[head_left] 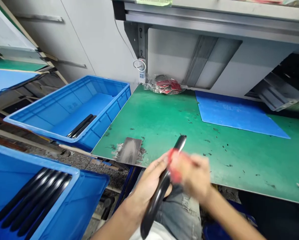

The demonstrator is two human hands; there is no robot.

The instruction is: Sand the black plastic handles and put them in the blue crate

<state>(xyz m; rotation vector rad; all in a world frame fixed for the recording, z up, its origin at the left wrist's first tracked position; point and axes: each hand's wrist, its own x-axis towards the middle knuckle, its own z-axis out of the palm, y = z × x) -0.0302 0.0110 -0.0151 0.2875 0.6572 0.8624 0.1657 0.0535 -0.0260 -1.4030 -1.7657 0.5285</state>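
I'm gripping a glossy curved black bar (157, 203) in my closed left hand (147, 186), its lower end pointing toward me. My right hand (193, 176) is blurring across the bar, so I can't tell its grip, and a red scrap (173, 165) there is hard to make out. The farther blue plastic crate (99, 130) is holding two matching bars (81, 126); the nearer crate (89, 196) is holding about five (32, 200), partly hidden behind its rim.

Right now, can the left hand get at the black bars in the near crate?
Probably, after it lets go: the left hand holds a black bar, but the blue crate is close, and only its rim stands before the bars.
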